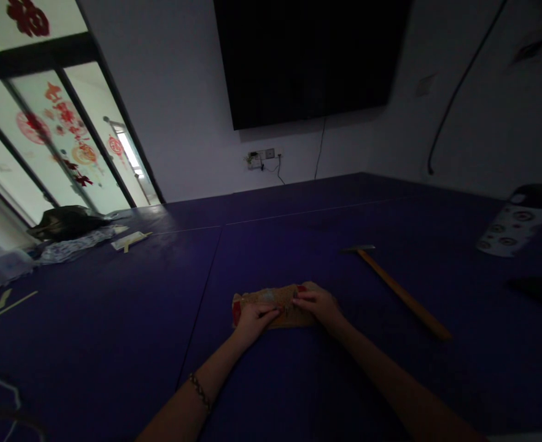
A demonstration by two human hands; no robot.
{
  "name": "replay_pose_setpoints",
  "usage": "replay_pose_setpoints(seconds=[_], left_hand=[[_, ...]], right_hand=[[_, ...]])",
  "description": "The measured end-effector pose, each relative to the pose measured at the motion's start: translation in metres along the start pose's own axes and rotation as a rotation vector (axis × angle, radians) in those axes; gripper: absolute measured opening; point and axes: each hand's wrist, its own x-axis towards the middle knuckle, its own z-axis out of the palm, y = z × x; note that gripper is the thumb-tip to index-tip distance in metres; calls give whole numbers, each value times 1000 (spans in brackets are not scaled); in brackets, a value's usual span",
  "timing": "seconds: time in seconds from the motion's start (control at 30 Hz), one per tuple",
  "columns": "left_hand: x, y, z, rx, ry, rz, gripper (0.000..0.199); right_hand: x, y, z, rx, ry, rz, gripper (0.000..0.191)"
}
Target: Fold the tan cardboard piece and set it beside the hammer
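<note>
A flat brown piece [264,298], like cardboard or a taped packet with red patches at its ends, lies on the purple tabletop. On its left part rests my left hand [252,321], thumb and finger pinched near small dark bits at the middle. My right hand [320,305] is over the right end, its fingertips closed around a tiny dark object [295,295] too small to name. Whatever the left fingertips pinch is hidden. To the right of my right hand lies a hammer [402,294] with a wooden handle, touched by neither hand.
The purple tabletop [261,245] reaches back to the wall. A patterned bottle with a dark lid [512,230] stands at the right, near a dark flat thing [538,291]. A black bag [68,222], a small white tray [130,240] and a white cable [10,387] lie at the left.
</note>
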Motion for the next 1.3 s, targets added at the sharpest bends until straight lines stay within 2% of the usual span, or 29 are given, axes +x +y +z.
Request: replay_pose_setpoints(seconds=[0.2, 0.27, 0.43, 0.57, 0.73, 0.9, 1.1, 1.3], left_hand=[[2, -4, 4, 68, 3, 30, 22], [3, -4, 3, -8, 12, -20, 25], [4, -5, -1, -245, 142, -165, 35], [3, -5, 3, -220, 102, -173, 30], [3, -2, 3, -182, 110, -214, 22], [2, 4, 0, -165, 84, -191, 19], [3, 4, 0, -212, 95, -230, 20], [3, 4, 0, -154, 104, -256, 23]], right_hand=[[-6, -11, 4, -66, -40, -42, 21], [-8, -15, 3, -80, -65, -76, 18], [-9, -19, 2, -124, -81, -132, 13], [-9, -16, 6, -151, -61, -164, 9], [-10, -12, 12, -174, -27, -189, 11], [-12, -14, 17, -187, 29, -205, 11], [-13, -22, 19, -139, 109, -170, 11], [-12, -28, 13, -44, 190, -42, 19]])
